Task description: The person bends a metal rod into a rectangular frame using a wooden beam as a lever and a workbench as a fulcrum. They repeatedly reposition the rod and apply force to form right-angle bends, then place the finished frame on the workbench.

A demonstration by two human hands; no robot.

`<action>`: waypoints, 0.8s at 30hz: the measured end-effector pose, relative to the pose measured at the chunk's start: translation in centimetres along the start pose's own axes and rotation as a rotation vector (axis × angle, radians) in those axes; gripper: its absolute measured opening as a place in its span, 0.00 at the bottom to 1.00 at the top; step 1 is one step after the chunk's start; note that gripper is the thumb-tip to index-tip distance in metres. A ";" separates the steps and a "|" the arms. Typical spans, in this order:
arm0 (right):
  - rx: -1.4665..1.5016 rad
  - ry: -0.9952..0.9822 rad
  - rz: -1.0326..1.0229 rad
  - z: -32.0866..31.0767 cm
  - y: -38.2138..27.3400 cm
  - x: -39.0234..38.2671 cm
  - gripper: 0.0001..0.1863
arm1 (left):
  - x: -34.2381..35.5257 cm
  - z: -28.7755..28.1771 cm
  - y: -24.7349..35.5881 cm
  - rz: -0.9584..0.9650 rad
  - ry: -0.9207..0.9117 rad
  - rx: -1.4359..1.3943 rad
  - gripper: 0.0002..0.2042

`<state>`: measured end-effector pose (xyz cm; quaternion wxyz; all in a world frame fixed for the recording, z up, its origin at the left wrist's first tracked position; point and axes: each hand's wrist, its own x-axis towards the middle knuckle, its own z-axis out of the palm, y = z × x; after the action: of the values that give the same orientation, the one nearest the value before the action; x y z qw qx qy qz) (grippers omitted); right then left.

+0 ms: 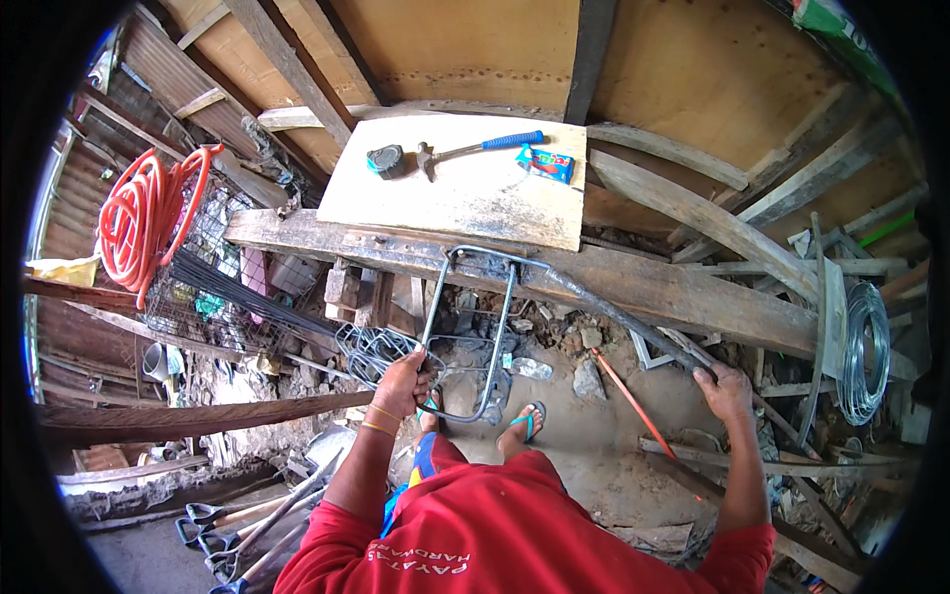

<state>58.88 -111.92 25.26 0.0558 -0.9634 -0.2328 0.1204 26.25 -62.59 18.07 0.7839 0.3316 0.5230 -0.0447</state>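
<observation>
Between both hands (404, 381), bent rebar stirrup (473, 332) is gripped.

Steel rod (473, 327), grey, bent into a rounded rectangular loop. It stands tilted, upper end hooked at the edge of the timber beam (633, 282), lower end hanging near the ground by the person's feet. Left hand (404, 381) grips the loop's left side, low down.

Long dark metal bar (618, 317), straight, running diagonally from the loop's upper right corner at the beam down to the right. Right hand (725, 389) is closed round its lower end.

A bundle of finished bent loops (371, 351) lies just beside the left hand.
</observation>
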 end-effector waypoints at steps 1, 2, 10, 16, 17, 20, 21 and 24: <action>0.014 -0.008 -0.015 -0.3 0.0 0.3 0.27 | 0.0 0.0 0.0 -0.001 0.003 0.000 0.14; 0.028 -0.017 -0.031 -0.7 0.0 0.6 0.27 | 0.0 0.0 0.0 -0.007 0.004 -0.003 0.14; 0.013 -0.130 0.005 -2.4 0.7 2.3 0.28 | 0.4 -0.4 -0.1 -0.017 0.007 0.017 0.15; 0.133 -0.082 -0.026 -1.6 1.1 2.2 0.27 | 0.7 -0.5 -0.2 0.001 0.024 0.011 0.18; 0.141 -0.108 0.030 -1.7 1.2 2.2 0.27 | 0.6 -0.4 -0.3 0.006 0.030 0.011 0.18; 0.121 -0.105 -0.007 -2.0 1.3 2.7 0.27 | 0.5 -0.2 -0.2 0.009 0.030 0.022 0.16; 0.084 -0.108 -0.012 -2.1 1.3 3.0 0.26 | 0.5 -0.1 -0.2 0.014 0.021 0.031 0.15; 0.006 -0.132 -0.025 -2.1 1.3 3.7 0.25 | 0.2 0.0 -0.2 0.007 0.042 0.003 0.15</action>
<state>63.22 -111.46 26.30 0.0448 -0.9503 -0.2474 0.1835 26.31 -62.67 17.79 0.7723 0.3357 0.5381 -0.0358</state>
